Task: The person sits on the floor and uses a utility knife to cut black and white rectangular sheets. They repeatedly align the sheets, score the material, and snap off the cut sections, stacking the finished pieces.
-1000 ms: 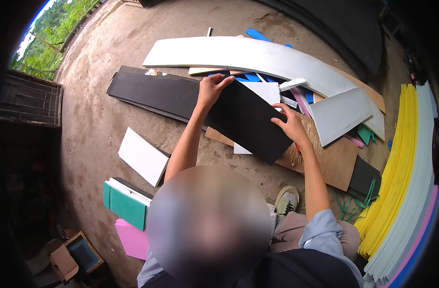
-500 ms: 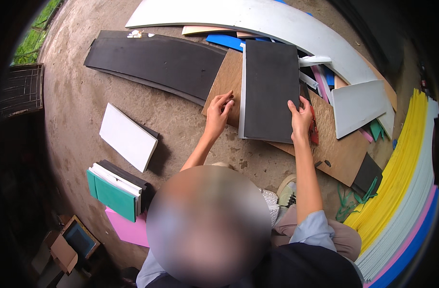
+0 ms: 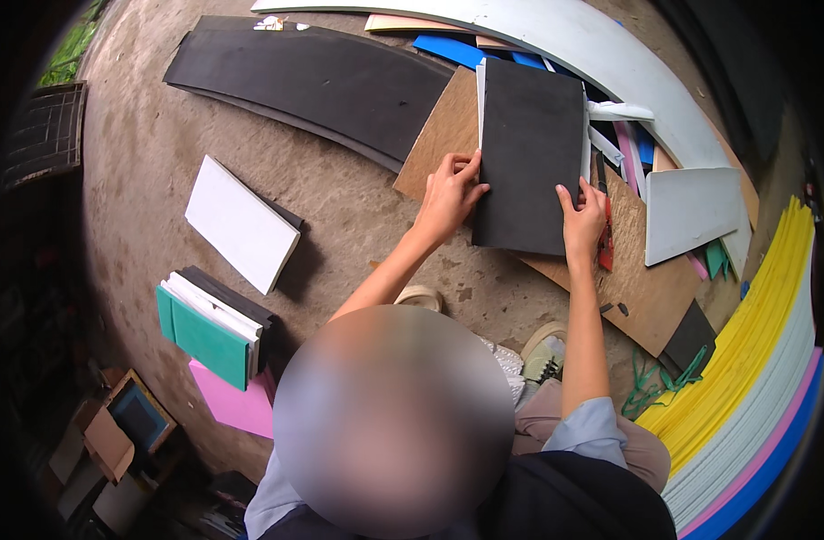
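Observation:
A black rectangular foam sheet (image 3: 531,148) lies over a white sheet (image 3: 481,94), whose edge shows along its upper left and right sides. My left hand (image 3: 448,198) pinches the black sheet's left edge between thumb and fingers. At the lower right edge, my right hand (image 3: 583,220) grips the same sheet, thumb on top and fingers at the side. Both sheets are over a brown plywood board (image 3: 655,292) on the ground. Just right of my right hand is a red tool (image 3: 606,243), partly hidden, so its kind is unclear.
Long black sheets (image 3: 313,85) stretch to the left, and a long white sheet (image 3: 601,58) curves behind. A white offcut (image 3: 691,211) lies at right, near stacked yellow sheets (image 3: 745,333). Left on the floor are a white sheet (image 3: 241,225) and a green-topped stack (image 3: 205,333).
My left hand has moved right and closed on the black sheet's left edge. The black sheet has shifted and turned slightly over the white one. My right hand keeps its hold.

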The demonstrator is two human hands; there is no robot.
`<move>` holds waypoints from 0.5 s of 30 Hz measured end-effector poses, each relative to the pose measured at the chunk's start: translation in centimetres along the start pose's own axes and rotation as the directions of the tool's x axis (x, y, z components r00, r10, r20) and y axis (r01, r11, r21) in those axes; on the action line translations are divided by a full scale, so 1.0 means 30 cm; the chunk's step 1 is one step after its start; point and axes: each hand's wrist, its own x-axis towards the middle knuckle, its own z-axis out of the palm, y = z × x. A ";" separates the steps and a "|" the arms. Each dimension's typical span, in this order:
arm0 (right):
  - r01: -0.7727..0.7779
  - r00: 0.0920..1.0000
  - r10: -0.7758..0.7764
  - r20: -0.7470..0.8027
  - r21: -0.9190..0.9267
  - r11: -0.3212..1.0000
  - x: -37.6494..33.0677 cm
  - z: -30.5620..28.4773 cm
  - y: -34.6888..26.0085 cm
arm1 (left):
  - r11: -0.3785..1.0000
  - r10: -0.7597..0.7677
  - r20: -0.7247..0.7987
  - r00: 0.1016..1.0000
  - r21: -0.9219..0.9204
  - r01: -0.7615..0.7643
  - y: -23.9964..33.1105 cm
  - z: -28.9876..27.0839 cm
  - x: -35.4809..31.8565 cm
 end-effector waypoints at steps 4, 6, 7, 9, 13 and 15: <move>0.206 0.975 -0.215 -0.063 -0.130 0.970 0.029 -0.027 0.016 | 0.996 -0.019 -0.008 1.000 -0.090 0.018 0.016 0.018 -0.008; 0.163 0.986 -0.164 -0.016 -0.031 0.986 0.035 -0.037 0.014 | 0.995 -0.056 0.009 0.998 -0.088 0.056 0.024 0.027 -0.018; 0.141 0.990 -0.141 0.011 0.023 0.990 0.039 -0.035 0.012 | 0.991 -0.097 0.030 0.995 -0.090 0.099 0.035 0.027 -0.022; 0.079 0.997 -0.079 0.012 0.043 0.996 0.030 -0.038 0.009 | 0.986 -0.133 0.055 0.990 -0.093 0.138 0.047 0.027 -0.016; -0.017 1.000 0.015 0.022 0.092 0.996 -0.009 -0.018 -0.030 | 0.993 -0.086 0.082 0.993 -0.078 0.092 0.010 -0.009 0.043; -0.009 0.999 0.007 0.037 0.053 0.999 -0.006 -0.021 -0.030 | 0.989 -0.092 0.150 0.984 -0.102 0.108 -0.005 -0.042 0.080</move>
